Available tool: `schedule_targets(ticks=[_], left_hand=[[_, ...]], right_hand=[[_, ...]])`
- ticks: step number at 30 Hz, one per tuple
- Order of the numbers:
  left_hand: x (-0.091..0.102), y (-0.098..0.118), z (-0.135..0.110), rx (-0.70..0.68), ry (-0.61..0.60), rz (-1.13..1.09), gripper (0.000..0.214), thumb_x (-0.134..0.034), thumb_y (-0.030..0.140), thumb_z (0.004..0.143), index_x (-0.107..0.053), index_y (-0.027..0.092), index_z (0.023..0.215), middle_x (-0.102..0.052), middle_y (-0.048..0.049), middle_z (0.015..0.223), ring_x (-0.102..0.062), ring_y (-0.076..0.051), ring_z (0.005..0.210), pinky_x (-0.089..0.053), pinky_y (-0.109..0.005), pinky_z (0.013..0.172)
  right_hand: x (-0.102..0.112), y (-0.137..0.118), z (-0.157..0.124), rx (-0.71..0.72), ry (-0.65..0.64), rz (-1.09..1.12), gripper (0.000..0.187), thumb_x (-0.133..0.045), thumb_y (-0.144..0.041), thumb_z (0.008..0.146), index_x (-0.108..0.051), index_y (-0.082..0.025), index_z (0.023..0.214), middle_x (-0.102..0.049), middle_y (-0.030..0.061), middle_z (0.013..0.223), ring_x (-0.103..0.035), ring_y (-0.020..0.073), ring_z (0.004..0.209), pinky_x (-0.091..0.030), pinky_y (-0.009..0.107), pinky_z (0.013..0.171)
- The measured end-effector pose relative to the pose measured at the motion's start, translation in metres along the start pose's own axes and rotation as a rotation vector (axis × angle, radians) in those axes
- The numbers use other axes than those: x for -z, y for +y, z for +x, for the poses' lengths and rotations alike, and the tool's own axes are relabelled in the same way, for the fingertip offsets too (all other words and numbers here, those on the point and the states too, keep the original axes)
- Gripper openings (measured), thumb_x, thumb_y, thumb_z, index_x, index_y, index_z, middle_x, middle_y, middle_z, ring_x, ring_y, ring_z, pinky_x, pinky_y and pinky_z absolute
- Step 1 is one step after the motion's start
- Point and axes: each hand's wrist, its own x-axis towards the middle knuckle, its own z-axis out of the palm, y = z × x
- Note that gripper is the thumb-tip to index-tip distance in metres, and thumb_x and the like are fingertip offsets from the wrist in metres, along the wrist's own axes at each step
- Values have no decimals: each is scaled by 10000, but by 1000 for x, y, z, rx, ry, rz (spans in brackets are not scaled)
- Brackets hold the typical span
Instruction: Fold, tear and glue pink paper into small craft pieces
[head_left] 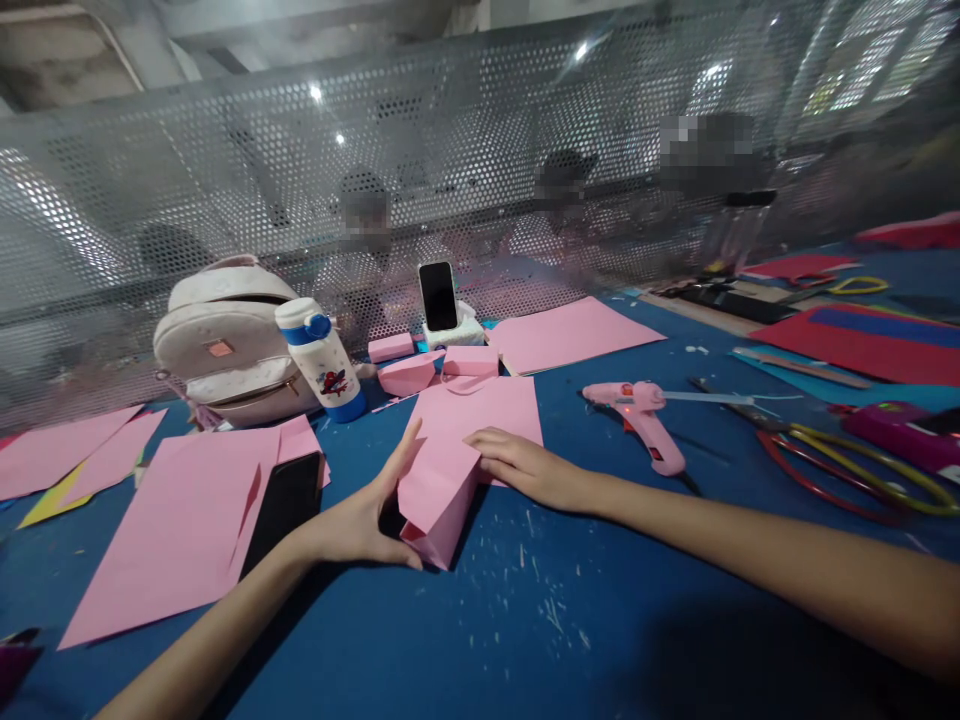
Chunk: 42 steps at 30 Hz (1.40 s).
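The pink folded paper [450, 470] lies in the middle of the frame on the blue table [525, 620], between the two hands. The left hand [360, 525] is half open and cups the left side of the paper. Its thumb is stretched up along the left edge and its fingers curl toward the near folded corner, but I cannot tell if they really pinch it. The right hand [525, 465] is open and flat, palm down, with the fingers lying on the right edge of the paper, so it holds nothing closed in the hand. I judge the paper to be very light and thin, a little stiff where it is folded double, and easy to crease or tear. It will slide on the smooth table if it is not pressed down. The folded edges and the near corner seem the best places to take hold, with fingertips only. Its long axis runs from the lower centre of the frame up toward the top, leaning a little right. The raised, folded end points to the lower edge of the frame, and the flat end points up toward the small pink boxes [409, 375]. A pink glue gun [645, 420] lies to the right, well apart from the paper, and a black phone [285, 505] rests on a large pink sheet [180, 530] to the left.
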Motion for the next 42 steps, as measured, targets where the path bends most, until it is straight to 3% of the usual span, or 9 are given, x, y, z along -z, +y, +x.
schedule_targets(ticks=[8, 14, 19, 25, 30, 34, 38, 42], left_hand=[[-11, -8, 7, -36, 134, -42, 1455, -907, 518, 571, 163, 361, 1545, 135, -70, 1656, 69, -360, 1510, -56, -575, 1217], [-31, 0, 10, -24, 266, -173, 1479, -867, 608, 568, 214, 330, 1539, 164, -109, 1650, 58, -371, 1514, -38, -588, 1212], [-44, 9, 13, -41, 312, -260, 1454, -848, 621, 594, 219, 327, 1537, 41, -137, 1661, -20, -361, 1522, -82, -567, 1220], [-44, 7, 14, -17, 308, -292, 1476, -865, 616, 568, 211, 325, 1536, -52, -166, 1647, -100, -370, 1516, -107, -565, 1218], [-47, 3, 13, -31, 355, -317, 1503, -873, 627, 536, 205, 321, 1539, -165, -179, 1618, -177, -401, 1494, -106, -592, 1208], [-51, 1, 13, -57, 417, -294, 1453, -841, 673, 527, 121, 335, 1561, -49, -154, 1652, -104, -420, 1503, -131, -602, 1203], [-52, -1, 11, -40, 466, -187, 1403, -822, 685, 541, 70, 348, 1570, 43, -136, 1659, -134, -435, 1495, -172, -619, 1193], [-54, -2, 11, -49, 604, -39, 1336, -820, 675, 577, 13, 359, 1572, -46, -137, 1654, -174, -435, 1486, -228, -642, 1170]], right_hand=[[-4, 14, 1, -29, 52, 9, 426, -364, -416, 1046, -605, -165, 1291, -595, 150, 1332, -530, 236, 1272, -397, 494, 1125], [-6, 20, -1, -67, 77, 28, 432, -363, -421, 1038, -577, -162, 1310, -569, 150, 1373, -506, 249, 1302, -370, 500, 1150], [-3, 14, 0, -60, 60, 42, 323, -399, -284, 1019, -548, -165, 1279, -589, 138, 1289, -539, 223, 1230, -419, 456, 1094], [-1, 2, 1, -62, 23, 102, 279, -495, -299, 984, -541, -171, 1227, -607, 126, 1217, -577, 226, 1128, -477, 425, 997], [0, 1, 1, -108, 3, 38, 372, -507, -326, 982, -505, -173, 1321, -570, 149, 1321, -536, 257, 1225, -436, 463, 1051], [-1, 2, 2, -98, -13, 39, 468, -422, -343, 1015, -405, -166, 1448, -481, 159, 1457, -447, 264, 1350, -369, 490, 1124], [-1, 3, 1, -122, -4, 61, 557, -406, -420, 1026, -299, -201, 1526, -367, 133, 1559, -344, 260, 1435, -304, 504, 1175], [2, 0, -1, -140, -33, 75, 663, -491, -520, 980, -301, -209, 1534, -358, 137, 1564, -336, 275, 1441, -289, 506, 1186]])
